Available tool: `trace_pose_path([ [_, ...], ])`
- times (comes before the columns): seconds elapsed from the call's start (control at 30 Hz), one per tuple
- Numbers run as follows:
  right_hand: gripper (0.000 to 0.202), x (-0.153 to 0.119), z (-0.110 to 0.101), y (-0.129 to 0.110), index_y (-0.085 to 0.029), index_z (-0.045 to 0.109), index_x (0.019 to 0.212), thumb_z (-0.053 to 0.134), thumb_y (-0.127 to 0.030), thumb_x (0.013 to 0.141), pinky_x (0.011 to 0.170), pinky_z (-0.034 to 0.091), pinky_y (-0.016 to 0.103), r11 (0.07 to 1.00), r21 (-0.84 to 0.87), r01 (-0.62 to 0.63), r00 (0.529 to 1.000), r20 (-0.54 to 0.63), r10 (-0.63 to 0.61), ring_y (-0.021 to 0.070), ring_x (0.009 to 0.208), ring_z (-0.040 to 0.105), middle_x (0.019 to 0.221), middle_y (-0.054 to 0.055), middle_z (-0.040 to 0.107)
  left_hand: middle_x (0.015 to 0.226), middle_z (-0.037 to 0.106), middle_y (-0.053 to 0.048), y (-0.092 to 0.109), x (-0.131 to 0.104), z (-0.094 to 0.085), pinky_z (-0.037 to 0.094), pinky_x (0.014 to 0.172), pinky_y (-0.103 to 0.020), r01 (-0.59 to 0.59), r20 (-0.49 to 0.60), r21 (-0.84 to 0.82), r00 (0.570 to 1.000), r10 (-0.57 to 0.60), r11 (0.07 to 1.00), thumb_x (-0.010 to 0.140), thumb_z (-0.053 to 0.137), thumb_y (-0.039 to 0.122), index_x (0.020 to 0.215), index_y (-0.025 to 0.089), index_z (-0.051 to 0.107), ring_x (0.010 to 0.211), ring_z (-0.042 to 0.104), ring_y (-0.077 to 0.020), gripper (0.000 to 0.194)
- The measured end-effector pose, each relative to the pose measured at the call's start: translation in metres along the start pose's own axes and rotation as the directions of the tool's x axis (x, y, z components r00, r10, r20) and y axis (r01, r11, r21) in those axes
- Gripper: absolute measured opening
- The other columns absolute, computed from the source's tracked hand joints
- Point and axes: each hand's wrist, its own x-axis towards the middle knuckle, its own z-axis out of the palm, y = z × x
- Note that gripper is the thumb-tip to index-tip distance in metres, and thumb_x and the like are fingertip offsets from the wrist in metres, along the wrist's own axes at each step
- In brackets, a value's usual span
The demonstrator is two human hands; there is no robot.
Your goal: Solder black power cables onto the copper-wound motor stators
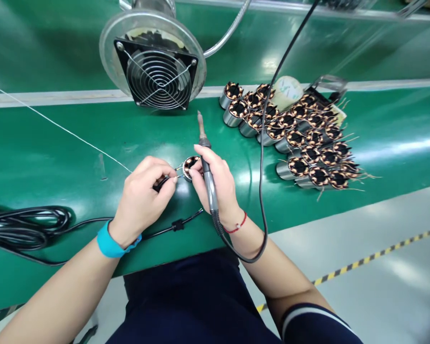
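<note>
My left hand (145, 191) is closed, thumb and fingers pinching the stripped end of a black cable (161, 183). Thin leads run from there to a small motor stator (189, 167) with copper windings, partly covered by fingers. A white strand, like solder wire (75, 135), comes in from the left and reaches the back of that hand. In my right hand (218, 179) lies a soldering iron (209, 184), its tip pointing up and away from the stator. The right thumb and fingertips also touch the stator's right side.
Several stators in metal sleeves (295, 167) stand grouped at the right, loose leads sticking out. A fan with a wire guard (161, 81) hangs at the back. The iron's black cord (262, 157) loops down over my right forearm. Coiled black cable (28, 229) lies at left.
</note>
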Motion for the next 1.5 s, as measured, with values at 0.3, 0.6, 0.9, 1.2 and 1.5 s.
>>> trace_pose_path([
  [0.3,0.039,-0.035,-0.026,-0.009,-0.030,0.049,0.132,0.050,-0.026,0.093,0.080,0.056,0.039,0.993,0.115,0.007,0.977,-0.214,0.018,0.0198,0.084,0.068,0.095,0.002,0.069,0.084,0.063,-0.004,0.001,0.000,0.001,0.047,0.068,-0.025,-0.065,0.029,0.013,0.997,0.065,0.998,0.082,0.055,0.010,0.079,0.015,0.063,0.078,0.058,-0.0131,0.010],
  [0.6,0.043,-0.061,-0.022,-0.002,-0.029,0.051,0.130,0.058,-0.020,0.088,0.065,0.059,0.034,0.982,0.176,0.073,0.964,-0.263,-0.024,0.0172,0.071,0.068,0.090,0.001,0.071,0.086,0.063,-0.004,0.004,-0.004,0.007,0.049,0.072,-0.028,-0.095,-0.013,0.072,0.995,0.096,0.993,0.084,0.056,0.012,0.083,0.017,0.062,0.080,0.059,-0.0142,0.008],
  [0.9,0.048,-0.020,-0.015,0.000,-0.022,0.036,0.141,0.045,-0.017,0.093,0.110,0.040,0.044,0.996,-0.085,0.037,0.996,0.088,-0.029,0.0220,0.130,0.046,0.137,0.008,0.053,0.085,0.062,-0.002,0.004,-0.004,0.004,0.047,0.064,-0.026,-0.052,-0.009,-0.007,0.999,0.052,0.999,0.081,0.058,0.012,0.081,0.019,0.062,0.071,0.056,-0.0123,0.008],
  [1.2,0.047,-0.027,-0.015,-0.001,-0.024,0.041,0.139,0.049,-0.016,0.093,0.098,0.050,0.038,0.997,-0.017,0.069,0.994,-0.079,-0.070,0.0193,0.112,0.061,0.121,0.006,0.064,0.084,0.062,-0.003,0.006,-0.004,0.006,0.047,0.066,-0.025,-0.030,-0.026,0.028,0.999,0.031,0.999,0.083,0.054,0.012,0.079,0.017,0.063,0.073,0.057,-0.0125,0.011],
  [1.5,0.032,-0.063,-0.027,-0.009,-0.021,0.061,0.116,0.060,-0.021,0.085,0.057,0.053,0.029,0.981,0.144,0.133,0.962,-0.256,-0.093,0.0144,0.062,0.058,0.074,0.002,0.065,0.085,0.062,-0.002,0.004,-0.004,0.004,0.045,0.062,-0.026,-0.004,-0.023,0.010,1.000,0.005,1.000,0.081,0.057,0.011,0.079,0.017,0.062,0.071,0.055,-0.0118,0.009],
])
